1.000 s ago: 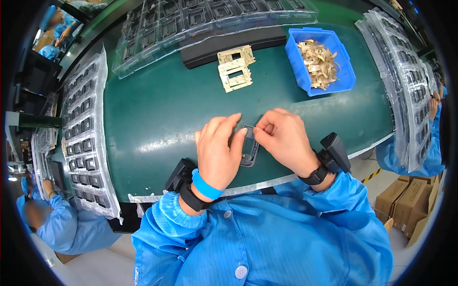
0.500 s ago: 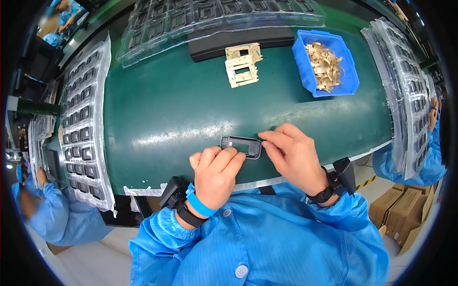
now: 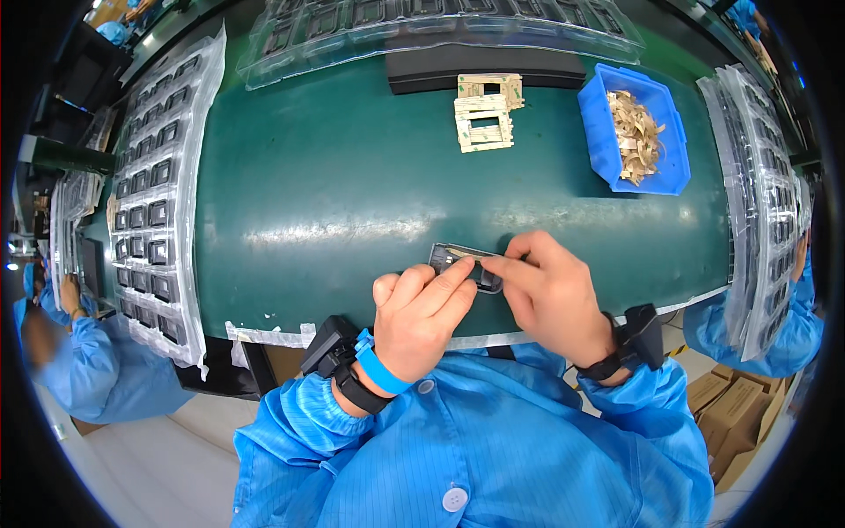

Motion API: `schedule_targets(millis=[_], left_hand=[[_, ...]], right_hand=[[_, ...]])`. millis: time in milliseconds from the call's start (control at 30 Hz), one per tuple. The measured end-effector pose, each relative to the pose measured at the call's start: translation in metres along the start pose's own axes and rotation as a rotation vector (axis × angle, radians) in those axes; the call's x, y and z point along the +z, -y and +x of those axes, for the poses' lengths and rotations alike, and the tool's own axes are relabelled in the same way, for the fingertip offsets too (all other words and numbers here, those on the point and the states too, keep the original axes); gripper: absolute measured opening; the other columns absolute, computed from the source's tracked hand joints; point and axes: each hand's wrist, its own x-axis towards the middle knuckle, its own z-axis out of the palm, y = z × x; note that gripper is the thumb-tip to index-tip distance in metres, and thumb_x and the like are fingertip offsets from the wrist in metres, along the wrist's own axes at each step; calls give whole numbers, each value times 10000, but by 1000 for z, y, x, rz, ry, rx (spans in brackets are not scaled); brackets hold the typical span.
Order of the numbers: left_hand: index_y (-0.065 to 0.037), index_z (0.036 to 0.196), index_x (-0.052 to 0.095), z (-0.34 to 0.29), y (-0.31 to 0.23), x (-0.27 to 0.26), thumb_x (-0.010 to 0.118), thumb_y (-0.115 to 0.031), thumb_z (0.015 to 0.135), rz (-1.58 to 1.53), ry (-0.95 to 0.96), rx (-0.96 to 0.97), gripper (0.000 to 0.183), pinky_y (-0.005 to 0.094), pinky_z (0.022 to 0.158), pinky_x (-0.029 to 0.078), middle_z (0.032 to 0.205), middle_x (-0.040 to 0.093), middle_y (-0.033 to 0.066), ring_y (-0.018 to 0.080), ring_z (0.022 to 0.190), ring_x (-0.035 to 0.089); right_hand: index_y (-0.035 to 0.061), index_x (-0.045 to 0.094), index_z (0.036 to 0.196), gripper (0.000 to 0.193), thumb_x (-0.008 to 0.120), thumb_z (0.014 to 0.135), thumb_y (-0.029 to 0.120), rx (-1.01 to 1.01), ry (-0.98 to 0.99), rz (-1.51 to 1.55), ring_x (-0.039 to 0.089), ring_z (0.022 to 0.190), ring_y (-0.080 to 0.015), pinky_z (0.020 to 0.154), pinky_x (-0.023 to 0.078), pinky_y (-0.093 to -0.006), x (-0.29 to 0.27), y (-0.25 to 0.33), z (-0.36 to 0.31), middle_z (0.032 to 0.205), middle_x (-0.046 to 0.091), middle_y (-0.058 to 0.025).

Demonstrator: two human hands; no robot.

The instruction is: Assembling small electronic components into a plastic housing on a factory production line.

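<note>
A small black rectangular plastic frame (image 3: 440,255) lies at the near part of the green table, tilted slightly, its lower part covered by fingers. My left hand (image 3: 414,321) grips its left and near side, the index finger stretched over it. Along the frame's far inner edge runs a thin tan strip (image 3: 459,253). My right hand (image 3: 550,290) is closed at the frame's right end, thumb and index finger pinched at the end of that strip; the fingertips partly hide the contact.
Beyond my hands lie cream adhesive sheets (image 3: 484,123) with cut-outs, before a black block (image 3: 493,66). A blue bin (image 3: 601,132) of tan scraps stands far right. Clear trays of black frames flank the table (image 3: 326,185) left (image 3: 154,194), right (image 3: 748,176) and far (image 3: 422,35). Co-workers sit at both sides.
The view has shifted, moving the table things rightward in it. A tan strip now shows along the frame. My left index finger reaches further over the frame, and my right fingertips have moved onto it.
</note>
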Motion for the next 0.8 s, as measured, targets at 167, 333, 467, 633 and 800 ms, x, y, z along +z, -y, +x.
schedule_targets(millis=[167,333,467,633,800], left_hand=[[-137,862,720,0,0,0,675,-71,685,-8,-5,-2,194,297,760,339,1046,713,-42,126,821,562],[-130,912,741,-1,0,0,681,-51,683,-25,-2,6,250,302,745,339,1005,713,-21,135,818,560],[-125,926,745,-1,0,-1,680,-48,683,-31,4,6,263,302,742,338,1010,714,-15,137,816,558],[-123,925,743,-1,0,-1,685,-54,684,-35,8,5,257,304,743,339,1021,715,-15,137,816,557],[-121,919,741,-1,0,0,688,-52,686,-33,9,5,249,306,744,339,1019,714,-14,138,814,557]], right_hand=[[87,664,924,172,652,759,40,-112,128,80,608,769,-258,621,511,-361,-4,-1,38,888,535,-73],[63,638,857,95,636,770,101,-373,311,-23,604,799,-266,638,505,-363,-3,-2,67,884,520,-96],[45,650,831,101,643,762,119,-489,378,-84,608,806,-263,644,509,-360,-2,-3,77,886,528,-105],[64,622,837,117,671,731,76,-436,438,-106,596,851,-272,719,500,-369,-2,-2,84,920,516,-95],[61,629,847,141,684,719,74,-446,436,-101,597,861,-269,745,493,-370,-1,-3,83,931,518,-89]])
